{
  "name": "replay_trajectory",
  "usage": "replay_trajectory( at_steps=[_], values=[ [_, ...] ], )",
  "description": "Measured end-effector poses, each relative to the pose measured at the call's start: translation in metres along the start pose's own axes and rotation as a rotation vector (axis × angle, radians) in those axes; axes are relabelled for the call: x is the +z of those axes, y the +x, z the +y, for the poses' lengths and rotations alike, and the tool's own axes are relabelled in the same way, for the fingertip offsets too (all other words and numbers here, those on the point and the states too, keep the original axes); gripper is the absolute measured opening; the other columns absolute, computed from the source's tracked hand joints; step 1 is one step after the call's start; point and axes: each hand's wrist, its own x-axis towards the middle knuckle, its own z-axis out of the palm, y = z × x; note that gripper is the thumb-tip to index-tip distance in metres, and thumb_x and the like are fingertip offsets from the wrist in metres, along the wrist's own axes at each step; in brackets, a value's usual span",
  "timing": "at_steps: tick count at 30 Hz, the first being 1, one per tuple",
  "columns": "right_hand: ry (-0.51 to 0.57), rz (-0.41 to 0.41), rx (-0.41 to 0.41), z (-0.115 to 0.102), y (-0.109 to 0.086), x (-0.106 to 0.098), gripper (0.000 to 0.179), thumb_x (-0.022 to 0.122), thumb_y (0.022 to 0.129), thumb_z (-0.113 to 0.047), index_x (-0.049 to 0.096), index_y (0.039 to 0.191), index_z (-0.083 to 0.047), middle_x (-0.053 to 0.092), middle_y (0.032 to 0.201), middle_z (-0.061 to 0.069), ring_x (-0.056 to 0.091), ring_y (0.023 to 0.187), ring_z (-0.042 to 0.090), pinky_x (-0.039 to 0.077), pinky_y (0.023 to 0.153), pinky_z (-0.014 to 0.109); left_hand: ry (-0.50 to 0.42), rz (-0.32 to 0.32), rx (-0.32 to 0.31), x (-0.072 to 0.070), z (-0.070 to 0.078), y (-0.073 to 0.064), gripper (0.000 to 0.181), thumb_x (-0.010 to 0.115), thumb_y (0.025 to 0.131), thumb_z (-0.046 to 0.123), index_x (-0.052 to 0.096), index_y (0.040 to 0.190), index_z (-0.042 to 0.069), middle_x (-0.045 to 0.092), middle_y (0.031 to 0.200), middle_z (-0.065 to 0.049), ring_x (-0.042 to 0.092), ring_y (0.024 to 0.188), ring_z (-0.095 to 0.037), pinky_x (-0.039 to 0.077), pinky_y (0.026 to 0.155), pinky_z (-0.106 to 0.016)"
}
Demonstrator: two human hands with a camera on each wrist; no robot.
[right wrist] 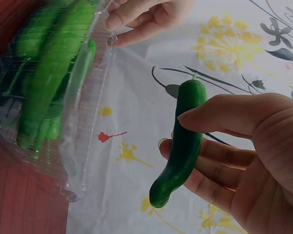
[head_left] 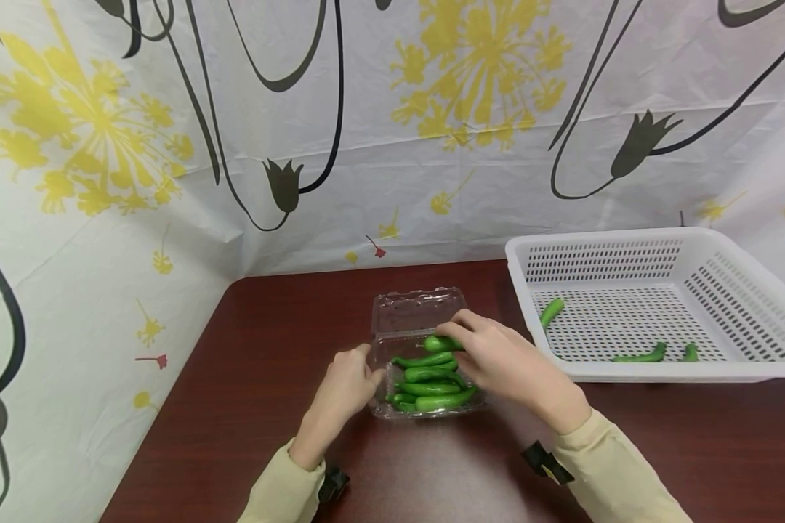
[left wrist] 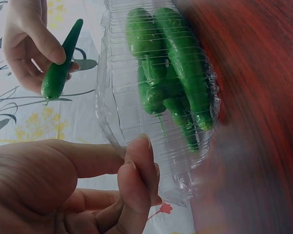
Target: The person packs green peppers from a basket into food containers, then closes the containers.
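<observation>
Between the pinching fingers of the right hand (head_left: 502, 359) was a green pepper (head_left: 440, 343); below them lay the clear box (head_left: 405, 316), beside the left hand (head_left: 347, 379), its grip unclear.

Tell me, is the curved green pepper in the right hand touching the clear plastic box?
Apart: the right wrist view shows white patterned cloth between the curved green pepper and the clear plastic box.

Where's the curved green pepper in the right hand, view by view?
Head: the curved green pepper, slightly right of centre, below mid-height.
Left wrist: the pepper, upper left.
Right wrist: the pepper, just right of centre.
Shared landmark: the clear plastic clamshell box, in all three.
</observation>
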Motion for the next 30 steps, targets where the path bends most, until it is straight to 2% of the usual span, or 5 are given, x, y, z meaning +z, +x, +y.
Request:
replay_trajectory(
  at_steps=[11,25,30],
  values=[
    [-0.012,-0.003,-0.05,0.0,0.001,0.011,0.036,0.073,0.077,0.008,0.069,0.11,-0.004,0.058,0.092,0.004,0.056,0.072,0.014,0.051,0.066,0.031,0.02,0.02,0.019,0.001,-0.001,0.0,0.044,0.072,0.089,0.005,0.058,0.128,-0.012,0.053,0.057,0.003,0.052,0.05,-0.008,0.047,0.056,-0.031],
    [-0.022,-0.081,-0.012,-0.004,-0.001,0.021,0.033,0.075,0.078,0.005,0.068,0.108,-0.007,0.057,0.093,0.003,0.06,0.074,0.019,0.053,0.067,0.034,0.033,0.021,0.03,0.001,-0.001,-0.001,0.045,0.072,0.089,0.005,0.058,0.128,-0.013,0.053,0.054,0.004,0.052,0.048,-0.007,0.051,0.062,-0.035],
    [-0.011,-0.117,0.0,-0.005,-0.002,0.023,0.033,0.075,0.077,0.006,0.069,0.107,-0.008,0.058,0.095,0.003,0.06,0.075,0.018,0.052,0.066,0.034,0.031,0.02,0.032,0.001,-0.001,0.0,0.043,0.072,0.089,0.005,0.059,0.126,-0.012,0.053,0.055,0.004,0.052,0.049,-0.007,0.049,0.058,-0.033]
  ],
)
